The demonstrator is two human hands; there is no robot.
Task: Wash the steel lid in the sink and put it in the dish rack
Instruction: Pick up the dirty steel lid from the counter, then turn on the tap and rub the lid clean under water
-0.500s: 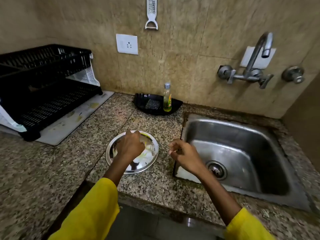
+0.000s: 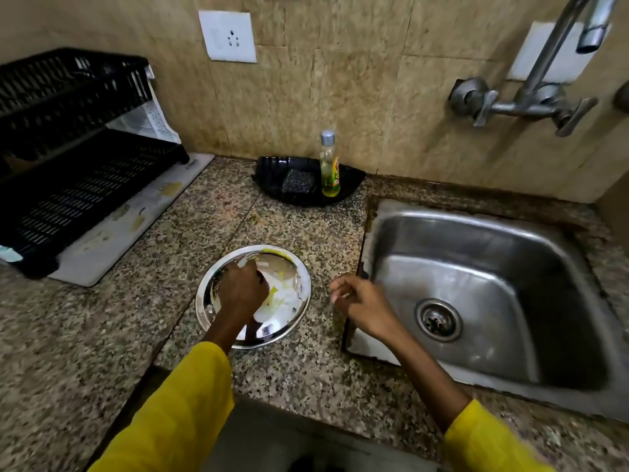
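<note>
A speckled granite desk [image 2: 102, 335] runs along a tan tiled wall, with a steel sink [image 2: 544, 253] set in at the right and a black dish rack [image 2: 68, 185] on a mat at the left. The lid [image 2: 292, 298] lies flat on the desk between them, just beside the sink, smeared with yellow and white residue. The left hand [image 2: 241, 291] is closed over its middle, probably around a knob, though the hand hides that grip and I cannot tell for sure. The right hand [image 2: 360, 301] hovers loosely curled over the sink's near corner, holding nothing. The greasy smear could let the lid slip from a one-hand lift and clatter on the stone or into the sink. A soap bottle [image 2: 329, 165] and scrubber [image 2: 296, 180] sit in a black tray [image 2: 269, 172] behind. The tap [image 2: 558, 63] is cut off at the top, and everything is slightly blurred.
</note>
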